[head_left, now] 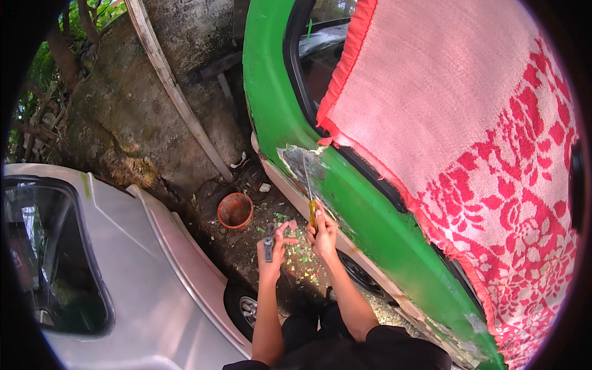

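Observation:
In my right hand (323,234) is a screwdriver (312,213) with a yellow handle, its long thin shaft pointing up and away from me. The shaft crosses in front of a bare grey patch (299,161) with flaked edges on the green car body (364,194). I cannot tell whether the tip touches it. My left hand (277,250) is lower and to the left, closed around what looks like a hammer (269,242). Only its dark metal head shows clearly; the handle is mostly hidden, and some fingers are partly stretched.
A red and white patterned cloth (425,105) covers the green car's roof. At left stands a silver car (142,246). An orange-brown pot (235,211) sits on the littered ground between them. Behind are a stained wall (129,111) and a leaning pole (176,86).

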Demonstrator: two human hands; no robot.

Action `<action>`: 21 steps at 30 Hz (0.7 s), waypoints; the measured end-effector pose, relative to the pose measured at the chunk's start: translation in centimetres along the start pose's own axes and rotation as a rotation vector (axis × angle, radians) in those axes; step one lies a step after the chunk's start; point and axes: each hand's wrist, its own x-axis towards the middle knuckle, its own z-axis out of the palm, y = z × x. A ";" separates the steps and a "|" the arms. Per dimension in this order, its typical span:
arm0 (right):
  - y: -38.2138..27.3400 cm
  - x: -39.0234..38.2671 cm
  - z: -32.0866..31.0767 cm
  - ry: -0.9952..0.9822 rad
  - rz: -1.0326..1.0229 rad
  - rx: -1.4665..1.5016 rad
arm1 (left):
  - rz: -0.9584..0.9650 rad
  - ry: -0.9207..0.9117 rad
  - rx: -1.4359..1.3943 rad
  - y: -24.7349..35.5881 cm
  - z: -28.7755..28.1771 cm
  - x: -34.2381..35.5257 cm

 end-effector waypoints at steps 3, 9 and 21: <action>1.1 -1.8 -2.1 -0.011 -0.007 -0.011 | 0.002 0.022 0.022 0.0 -0.3 -0.1; -0.3 -1.0 -1.6 0.002 -0.037 -0.009 | 0.007 0.046 0.002 -0.1 -1.3 0.0; -0.7 -4.7 -2.2 -0.080 0.082 -0.116 | -0.099 0.069 0.013 -2.8 -3.2 -2.7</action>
